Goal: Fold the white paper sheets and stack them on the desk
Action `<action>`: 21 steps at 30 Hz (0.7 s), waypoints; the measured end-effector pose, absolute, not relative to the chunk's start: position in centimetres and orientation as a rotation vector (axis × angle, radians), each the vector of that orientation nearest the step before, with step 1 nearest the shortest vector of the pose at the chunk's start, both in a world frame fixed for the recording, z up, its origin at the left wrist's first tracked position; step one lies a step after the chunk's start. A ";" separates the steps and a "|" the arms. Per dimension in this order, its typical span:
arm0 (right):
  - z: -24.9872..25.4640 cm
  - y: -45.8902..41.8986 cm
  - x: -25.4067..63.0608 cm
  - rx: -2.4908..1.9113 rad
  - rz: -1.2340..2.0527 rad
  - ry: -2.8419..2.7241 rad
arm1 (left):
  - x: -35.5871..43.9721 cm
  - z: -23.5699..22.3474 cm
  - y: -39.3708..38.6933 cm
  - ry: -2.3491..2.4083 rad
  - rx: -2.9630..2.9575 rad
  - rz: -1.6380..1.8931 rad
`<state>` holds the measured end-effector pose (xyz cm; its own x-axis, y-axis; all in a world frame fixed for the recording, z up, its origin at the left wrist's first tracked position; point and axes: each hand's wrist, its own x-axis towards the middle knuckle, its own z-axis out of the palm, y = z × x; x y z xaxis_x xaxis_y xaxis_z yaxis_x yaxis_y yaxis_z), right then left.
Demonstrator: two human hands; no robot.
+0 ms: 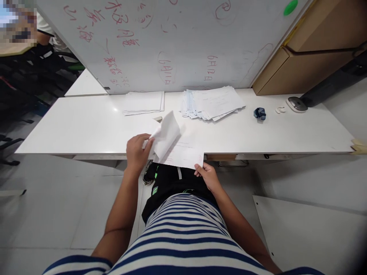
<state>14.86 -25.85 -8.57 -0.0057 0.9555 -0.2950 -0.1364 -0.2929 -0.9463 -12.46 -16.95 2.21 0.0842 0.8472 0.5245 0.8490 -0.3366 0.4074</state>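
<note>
My left hand point(138, 151) is closed on the left side of a white paper sheet point(166, 133), which is bent up and curled over. Beneath it lies a printed page point(187, 154) with some reddish marks, reaching past the desk's front edge. Thumb and fingers of my right hand point(208, 176) pinch that page's lower right corner. Whether the curled part and the printed page are one folded sheet or separate, I cannot tell. Behind them on the desk are a neat paper stack point(145, 101) to the left and a fanned, thicker paper pile point(215, 102) to the right.
A whiteboard point(186, 46) with red writing stands along the back of the white desk point(71, 130). On the right lie a dark blue strap-like item point(259, 113), small white pieces point(280, 110) and an oval device point(296, 104). Cardboard boxes point(309, 68) stand behind. A person point(47, 28) is at upper left.
</note>
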 end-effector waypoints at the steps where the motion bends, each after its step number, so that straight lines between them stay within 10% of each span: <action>1: -8.6 -25.9 14.9 -1.327 1.475 -0.941 | -13.5 2.2 -16.8 -1.857 -2.254 -1.117; 14: -9.2 -26.6 16.1 -1.345 1.444 -0.953 | -19.4 -1.2 -17.2 -2.310 -1.875 -0.844; 21: -9.3 -26.9 17.1 -1.351 1.428 -0.944 | -16.4 -2.6 -20.7 -2.404 -1.449 -1.626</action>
<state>17.05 -26.88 -9.25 0.0308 0.9587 -0.2829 -0.1151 -0.2777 -0.9537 -16.36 -20.67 -2.63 -0.5966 0.7116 0.3710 0.6090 0.1005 0.7868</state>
